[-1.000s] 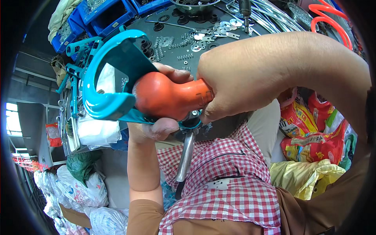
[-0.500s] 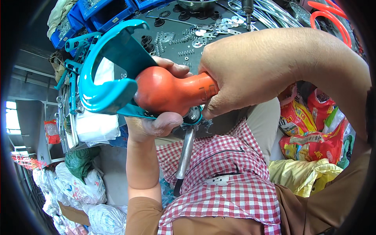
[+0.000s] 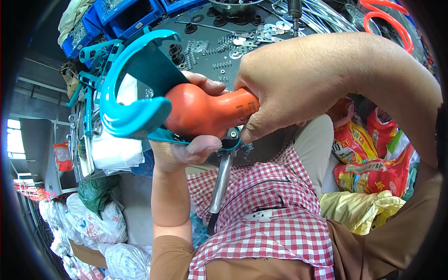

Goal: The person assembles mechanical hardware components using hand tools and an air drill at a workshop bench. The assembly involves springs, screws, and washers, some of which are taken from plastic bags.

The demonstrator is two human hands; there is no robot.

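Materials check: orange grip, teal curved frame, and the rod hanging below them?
Orange grip: looks like moulded plastic or rubber, smooth with a soft sheen, held in the right hand. Teal curved frame: probably glossy painted metal or hard plastic; bright highlights, hard to tell which. Rod: bare metal, silvery and reflective, hanging below the left hand.

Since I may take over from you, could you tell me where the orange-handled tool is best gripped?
Probably around the bulbous orange handle, from its free right-hand end. It is rounded and fills a palm, as the right hand shows. The left hand supports from beneath near the teal curved frame, so the left side is crowded.
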